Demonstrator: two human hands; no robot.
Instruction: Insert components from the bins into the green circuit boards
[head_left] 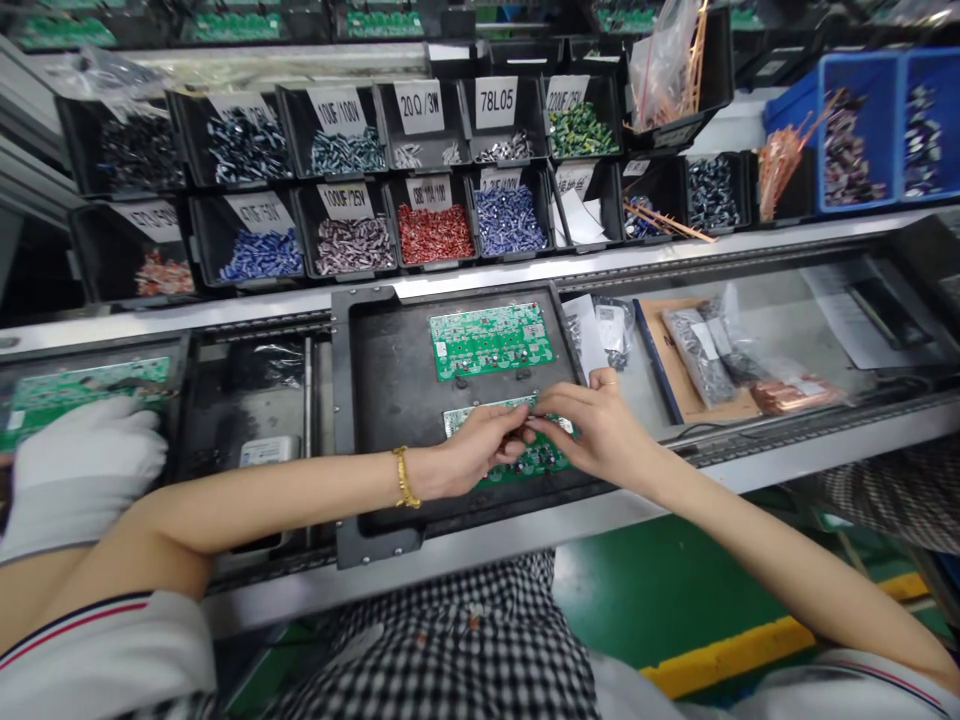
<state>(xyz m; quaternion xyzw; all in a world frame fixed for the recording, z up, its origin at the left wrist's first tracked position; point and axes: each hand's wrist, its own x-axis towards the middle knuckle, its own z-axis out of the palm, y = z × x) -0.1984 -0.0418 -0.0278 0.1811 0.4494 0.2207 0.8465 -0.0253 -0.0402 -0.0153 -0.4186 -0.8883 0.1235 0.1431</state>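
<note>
Over the lower green circuit board (pixel 525 463), my left hand (pixel 484 450) and my right hand (pixel 592 425) meet at their fingertips. Both are closed in a pinch on something too small to make out. The hands hide much of that board. Above them, a second green board (pixel 491 340) lies flat in the same black tray (pixel 390 400), with small parts mounted along its lower side. A gold bracelet (pixel 405 477) circles my left wrist.
Labelled black bins (pixel 435 225) of small components stand in two rows behind the tray. Blue bins (pixel 859 130) are at the right. A co-worker's white-gloved hand (pixel 90 465) rests by another board (pixel 94 385) at the left. Bagged parts (pixel 701 355) lie right of the tray.
</note>
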